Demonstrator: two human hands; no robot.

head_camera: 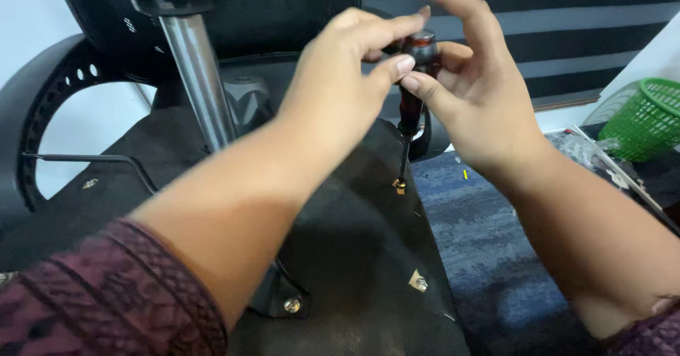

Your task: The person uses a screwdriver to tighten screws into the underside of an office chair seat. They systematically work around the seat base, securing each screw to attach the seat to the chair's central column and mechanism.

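The screwdriver point(413, 94) stands nearly upright just right of frame centre, its dark red translucent handle at the top and its thin shaft running down toward 6 o'clock to a brass-coloured screw point(400, 185) seated in the black underside of an overturned chair seat point(354, 257). The left hand point(340, 87) reaches in from 7 o'clock; its fingers are narrowed, with the fingertips point(404, 64) pressed against the upper part of the handle. The right hand point(474, 94) enters from 4 o'clock; its thumb and lower fingers touch the handle from the 3 o'clock side, while the upper fingers are spread and raised clear of the handle cap. Together both hands hold the handle between them. Both forearms are bare, with patterned maroon sleeves point(106, 299) at the lower edge. A chrome gas-lift column point(198, 80) rises from the seat base at 10 o'clock of the screwdriver. Two further screws point(421, 282) and point(291, 304) sit in the seat panel at 6 o'clock. A curved black armrest point(42, 108) lies at 9 o'clock. A green plastic basket point(644, 119) stands at 3 o'clock, well apart, on blue carpet point(489, 243).
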